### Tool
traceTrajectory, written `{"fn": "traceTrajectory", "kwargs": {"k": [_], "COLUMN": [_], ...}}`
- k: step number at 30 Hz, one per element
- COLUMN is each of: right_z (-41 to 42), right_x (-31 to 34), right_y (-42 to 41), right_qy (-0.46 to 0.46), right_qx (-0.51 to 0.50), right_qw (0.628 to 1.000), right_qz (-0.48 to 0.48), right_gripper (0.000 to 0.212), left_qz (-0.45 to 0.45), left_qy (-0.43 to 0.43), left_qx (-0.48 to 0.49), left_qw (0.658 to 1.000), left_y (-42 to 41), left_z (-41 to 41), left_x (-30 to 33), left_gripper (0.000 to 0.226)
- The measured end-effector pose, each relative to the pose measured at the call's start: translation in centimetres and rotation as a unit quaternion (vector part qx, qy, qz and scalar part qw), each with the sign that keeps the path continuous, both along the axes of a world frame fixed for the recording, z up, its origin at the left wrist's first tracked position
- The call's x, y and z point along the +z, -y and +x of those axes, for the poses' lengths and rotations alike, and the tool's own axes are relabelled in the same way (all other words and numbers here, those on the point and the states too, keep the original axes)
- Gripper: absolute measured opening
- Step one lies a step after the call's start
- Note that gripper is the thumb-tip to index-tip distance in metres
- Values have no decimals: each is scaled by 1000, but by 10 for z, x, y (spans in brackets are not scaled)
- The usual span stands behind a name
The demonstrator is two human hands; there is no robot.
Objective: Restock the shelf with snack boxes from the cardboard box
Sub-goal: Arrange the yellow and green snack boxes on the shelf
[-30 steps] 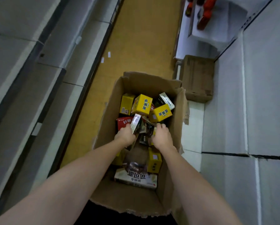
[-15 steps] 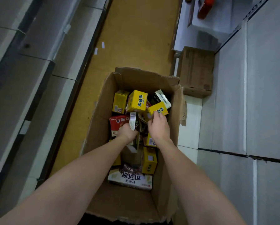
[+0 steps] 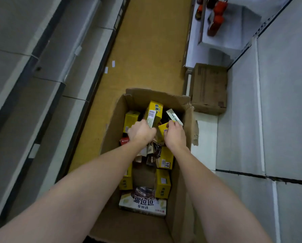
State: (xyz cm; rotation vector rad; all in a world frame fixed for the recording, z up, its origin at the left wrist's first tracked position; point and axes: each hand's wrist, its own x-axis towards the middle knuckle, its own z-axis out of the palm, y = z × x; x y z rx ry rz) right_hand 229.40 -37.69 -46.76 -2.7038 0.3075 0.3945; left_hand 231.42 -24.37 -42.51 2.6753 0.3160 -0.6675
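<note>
An open cardboard box (image 3: 111,130) stands on the floor below me, holding several snack boxes. My left hand (image 3: 140,131) grips a tall yellow snack box (image 3: 153,112) and tilts it upright at the far end. My right hand (image 3: 174,135) curls round a second yellow snack box (image 3: 162,129) beside it. A white and green box (image 3: 174,116) lies just beyond my right fingers. More yellow boxes (image 3: 162,183), a red box (image 3: 124,141) and a white chocolate-pie box (image 3: 143,202) lie lower in the carton.
Grey shelves (image 3: 47,71) run along the left of the yellow aisle floor (image 3: 146,50). White shelf boards (image 3: 285,102) fill the right. A closed cardboard carton (image 3: 209,88) sits on the right shelf base. Red bottles (image 3: 216,20) stand at top right.
Both hands have reached farther into the carton's far end. My left hand let go of the small packet and took up the tall yellow box. My right hand closed on the other yellow box.
</note>
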Motion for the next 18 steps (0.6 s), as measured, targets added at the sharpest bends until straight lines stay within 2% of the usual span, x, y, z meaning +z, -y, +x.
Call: {"fn": "traceTrajectory", "kwargs": {"k": [5, 8, 12, 18], "right_z": [31, 41, 48, 58], "right_x": [0, -11, -30, -42], "right_y": [10, 12, 14, 13], "right_qy": [12, -10, -58, -78], "right_qx": [-26, -20, -9, -37], "right_qw": [999, 999, 998, 996], "right_qz": [-24, -33, -28, -3], "right_gripper": [37, 43, 44, 36], "left_qz": [26, 9, -9, -3], "left_qy": [-18, -64, -98, -97], "left_qx": [-46, -16, 1, -4], "left_qw": [998, 998, 995, 995], "left_y": [11, 16, 18, 21], "left_z": [6, 5, 5, 4], "left_x": [1, -12, -30, -45], "left_gripper": [21, 21, 63, 60]}}
